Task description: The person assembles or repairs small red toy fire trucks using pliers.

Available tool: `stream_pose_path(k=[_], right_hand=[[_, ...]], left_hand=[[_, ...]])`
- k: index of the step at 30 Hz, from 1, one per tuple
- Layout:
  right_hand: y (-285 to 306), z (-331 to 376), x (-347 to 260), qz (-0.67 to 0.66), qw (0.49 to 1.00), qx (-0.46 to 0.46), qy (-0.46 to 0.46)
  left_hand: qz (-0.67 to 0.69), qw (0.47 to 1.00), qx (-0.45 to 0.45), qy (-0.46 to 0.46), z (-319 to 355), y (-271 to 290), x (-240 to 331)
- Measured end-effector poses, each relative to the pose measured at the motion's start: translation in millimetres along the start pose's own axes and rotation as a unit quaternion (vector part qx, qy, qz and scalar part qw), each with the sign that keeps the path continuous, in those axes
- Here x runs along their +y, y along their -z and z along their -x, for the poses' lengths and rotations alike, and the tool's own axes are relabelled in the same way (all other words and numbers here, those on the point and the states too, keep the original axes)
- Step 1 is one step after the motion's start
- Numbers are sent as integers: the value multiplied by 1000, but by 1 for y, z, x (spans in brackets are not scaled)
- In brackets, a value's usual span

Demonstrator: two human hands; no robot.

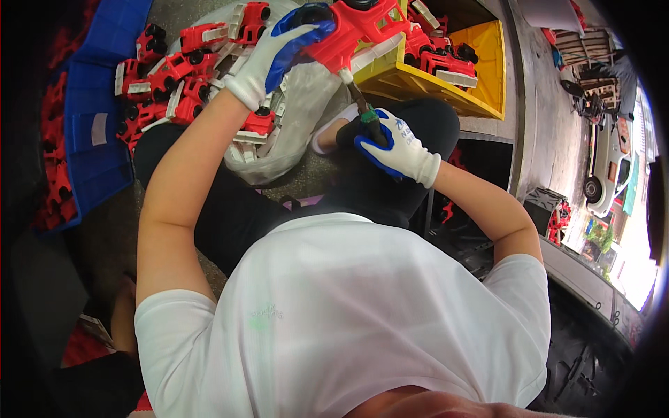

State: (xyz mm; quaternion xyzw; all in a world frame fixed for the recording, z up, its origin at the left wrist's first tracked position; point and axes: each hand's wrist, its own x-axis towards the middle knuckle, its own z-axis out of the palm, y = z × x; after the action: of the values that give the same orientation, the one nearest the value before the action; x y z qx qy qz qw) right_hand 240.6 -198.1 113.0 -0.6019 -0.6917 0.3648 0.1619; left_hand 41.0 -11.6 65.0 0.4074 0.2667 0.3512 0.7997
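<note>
At the top of the head view, my left hand (273, 56), in a white glove with a blue palm, grips a red toy truck (352, 33) by one end, near a black wheel. A matching glove covers my right hand (404, 148). Its fingers are wrapped round the dark green handle of a narrow bladed tool (370, 120). The metal blade points up toward the truck, and its tip meets a pale part at the truck's lower edge. Whether the blade presses in there, I cannot tell.
Several red-and-white toy trucks (182, 70) lie piled at the left, beside a crumpled clear plastic bag (279, 160). A yellow crate (491, 70) with more trucks stands at the right. Blue bins (94, 132) line the far left. Outside at the right, a white vehicle (608, 171) is parked.
</note>
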Motion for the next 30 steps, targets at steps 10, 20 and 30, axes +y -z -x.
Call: stream_pose_path(k=[10, 20, 30], right_hand=[[64, -66, 76, -259, 964, 54, 1], [99, -94, 129, -684, 729, -13, -24], [51, -90, 86, -436, 894, -104, -24]], left_hand=[[-54, 996, 32, -67, 0, 40, -3], [-327, 914, 231, 66, 21, 163, -53], [-711, 671, 36, 209, 87, 217, -176]])
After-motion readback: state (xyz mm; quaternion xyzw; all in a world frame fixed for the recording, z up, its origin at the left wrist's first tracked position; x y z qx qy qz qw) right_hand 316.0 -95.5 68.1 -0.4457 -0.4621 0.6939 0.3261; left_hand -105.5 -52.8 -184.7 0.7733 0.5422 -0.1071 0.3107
